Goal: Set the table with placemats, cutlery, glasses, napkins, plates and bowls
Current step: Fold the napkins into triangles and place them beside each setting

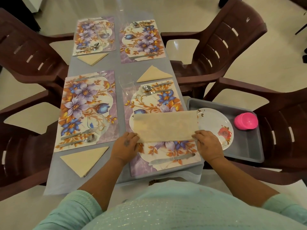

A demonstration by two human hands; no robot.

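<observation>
Both hands hold one beige napkin (165,126), folded to a rectangle, over the floral placemat (163,130) at the table's (93,63) near right corner. Left hand (127,145) pinches the napkin's near left corner; right hand (208,144) pinches its near right corner. Knife (172,159) lies on the same placemat toward the near edge; spoon (147,87) and fork (150,92) toward its far edge. Grey tray (249,146) just beside the table's right edge holds a rose-print plate (217,125) and pink bowls (246,121).
</observation>
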